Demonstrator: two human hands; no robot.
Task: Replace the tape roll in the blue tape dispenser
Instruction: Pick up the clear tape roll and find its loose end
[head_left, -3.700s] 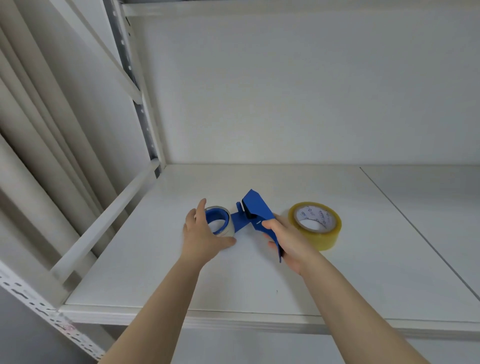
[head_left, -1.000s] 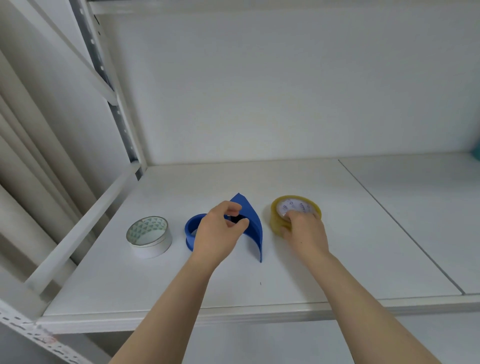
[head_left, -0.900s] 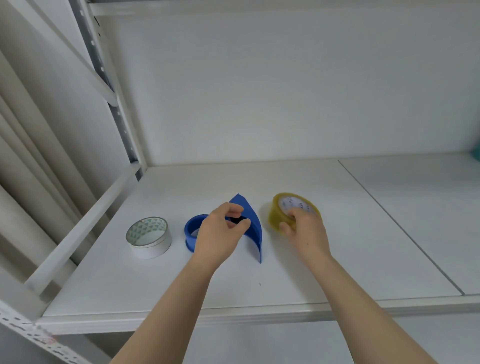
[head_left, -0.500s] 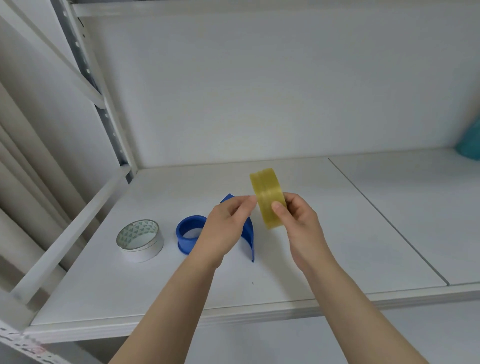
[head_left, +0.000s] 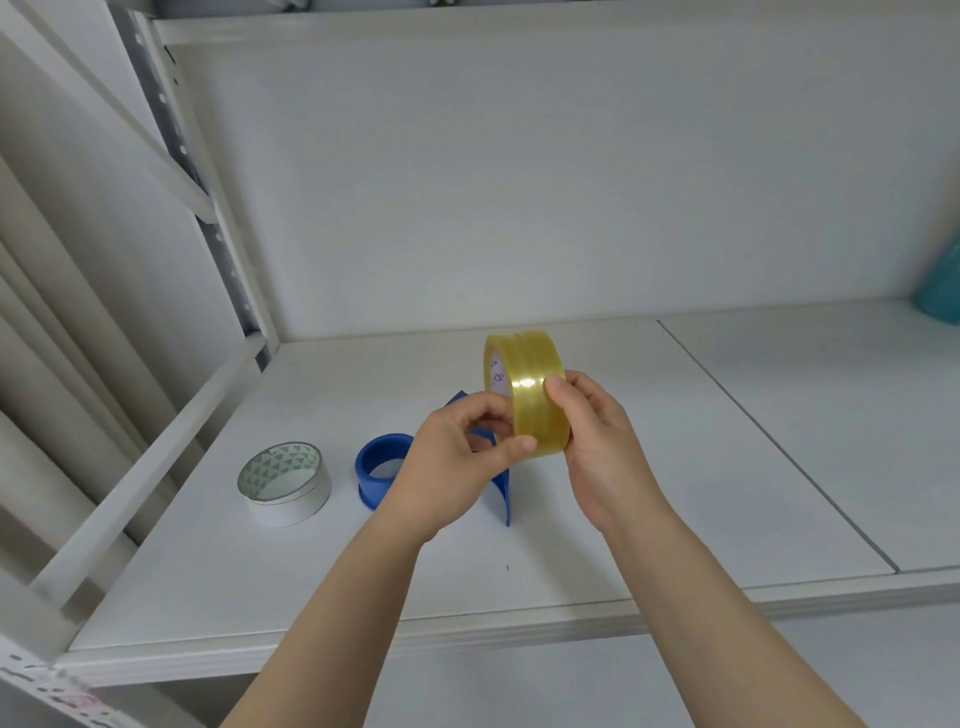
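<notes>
hands (head_left: 457, 457) (head_left: 597, 441) hold yellow tape roll (head_left: 530, 389) above empty blue dispenser (head_left: 382, 470).

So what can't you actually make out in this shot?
- Blue tape dispenser: in the head view its middle is hidden behind the left hand.
- Yellow tape roll: the printing on its core is too small to read, and the right hand covers its far side.
- Teal object: cut off by the right edge of the picture.
- Used white roll: any leftover tape cannot be judged.
</notes>
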